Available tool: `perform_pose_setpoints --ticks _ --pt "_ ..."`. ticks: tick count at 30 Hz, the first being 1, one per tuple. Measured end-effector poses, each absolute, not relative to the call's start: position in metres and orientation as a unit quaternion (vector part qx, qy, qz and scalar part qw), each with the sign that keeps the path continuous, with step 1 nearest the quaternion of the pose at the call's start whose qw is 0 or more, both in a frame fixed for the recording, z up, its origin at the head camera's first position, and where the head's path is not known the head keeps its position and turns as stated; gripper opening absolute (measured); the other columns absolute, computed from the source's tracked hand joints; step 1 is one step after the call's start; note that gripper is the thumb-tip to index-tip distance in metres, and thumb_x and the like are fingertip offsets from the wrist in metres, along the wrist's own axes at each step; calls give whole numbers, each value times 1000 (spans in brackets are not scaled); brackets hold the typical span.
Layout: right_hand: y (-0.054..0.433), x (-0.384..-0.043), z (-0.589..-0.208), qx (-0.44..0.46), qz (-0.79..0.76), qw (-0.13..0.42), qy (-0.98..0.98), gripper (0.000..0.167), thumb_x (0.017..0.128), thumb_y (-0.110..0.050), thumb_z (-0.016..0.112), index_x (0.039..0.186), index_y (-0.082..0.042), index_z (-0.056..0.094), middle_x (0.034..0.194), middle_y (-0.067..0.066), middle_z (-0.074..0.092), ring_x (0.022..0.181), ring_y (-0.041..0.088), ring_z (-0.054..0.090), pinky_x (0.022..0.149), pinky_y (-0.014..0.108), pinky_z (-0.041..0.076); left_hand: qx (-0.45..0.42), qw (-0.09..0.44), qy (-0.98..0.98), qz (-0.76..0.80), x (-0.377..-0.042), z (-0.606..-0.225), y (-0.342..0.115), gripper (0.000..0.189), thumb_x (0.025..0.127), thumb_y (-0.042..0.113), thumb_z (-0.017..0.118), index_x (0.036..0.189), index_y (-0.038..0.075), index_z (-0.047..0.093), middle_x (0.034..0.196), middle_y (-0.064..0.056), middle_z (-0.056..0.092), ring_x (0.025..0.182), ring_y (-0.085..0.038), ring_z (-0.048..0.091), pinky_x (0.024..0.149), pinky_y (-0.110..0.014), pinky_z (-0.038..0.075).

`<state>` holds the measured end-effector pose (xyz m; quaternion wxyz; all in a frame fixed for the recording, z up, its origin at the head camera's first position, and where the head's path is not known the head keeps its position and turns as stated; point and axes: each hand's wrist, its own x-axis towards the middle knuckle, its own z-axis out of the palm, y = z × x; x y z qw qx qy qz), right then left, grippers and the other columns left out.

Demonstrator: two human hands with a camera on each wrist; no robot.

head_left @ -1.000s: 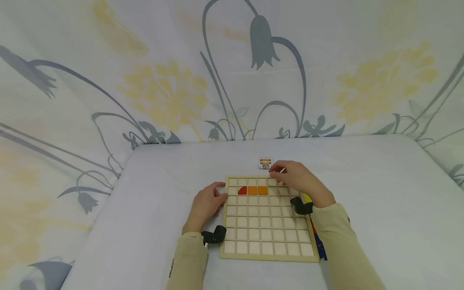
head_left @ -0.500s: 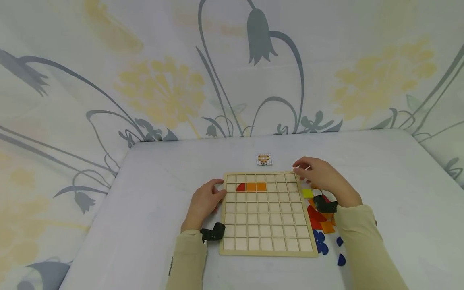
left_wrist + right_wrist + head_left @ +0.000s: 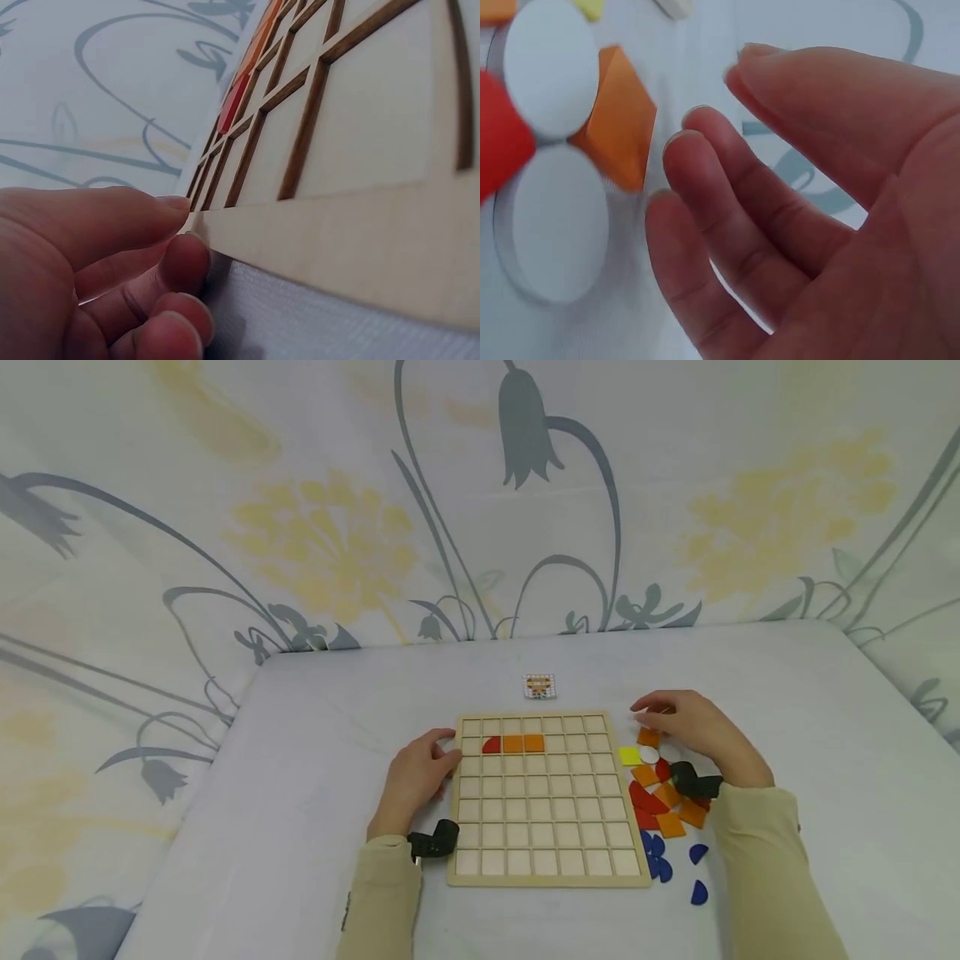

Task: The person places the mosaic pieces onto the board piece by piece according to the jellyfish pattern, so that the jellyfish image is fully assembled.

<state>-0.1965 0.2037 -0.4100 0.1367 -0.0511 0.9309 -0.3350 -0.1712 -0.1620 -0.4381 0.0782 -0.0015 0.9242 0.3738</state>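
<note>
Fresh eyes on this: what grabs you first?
First, the pale gridded board low in the head view, with a red piece and two orange squares side by side in its second row from the far edge. Then the bright jumble of loose pieces along its right side, with the right hand at their far end. Last, the small patterned card beyond the board.

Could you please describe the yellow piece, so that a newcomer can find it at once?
Find the wooden grid board on the white table. Loose pieces lie along its right edge. The square between the board and a white disc is the only visible yellow one.
</note>
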Motion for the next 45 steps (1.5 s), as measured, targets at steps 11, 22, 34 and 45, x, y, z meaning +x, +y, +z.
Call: perform_pose_setpoints --ticks 11,22,34,45 --pt "222 -197 -419 -81 -329 172 925 32 83 -21 60 111 -6 61 93 9 55 81 23 47 69 31 42 -6 77 923 378 -171 -437 -162 39 85 28 55 122 16 53 66 3 55 40 -14 51 48 -28 40" --pt "216 -196 -426 -95 -327 180 923 24 82 -16 60 105 -8 60 88 7 54 80 22 48 69 31 43 -4 74 924 376 -171 -439 -163 38 85 27 55 122 16 53 66 3 55 40 -14 50 46 -28 41" --pt "208 -200 -421 -54 -314 139 938 24 85 -27 58 98 -7 58 88 6 58 79 23 49 70 34 41 -7 74 926 369 -171 -440 -161 38 86 29 54 122 17 53 67 3 55 40 -14 51 47 -28 41" --pt "184 -202 -416 -75 -336 109 933 25 85 -27 59 100 -7 61 89 6 59 75 20 50 66 30 43 -11 71 928 364 -171 -440 -161 38 86 30 54 122 17 53 66 3 54 39 -14 50 49 -28 40"
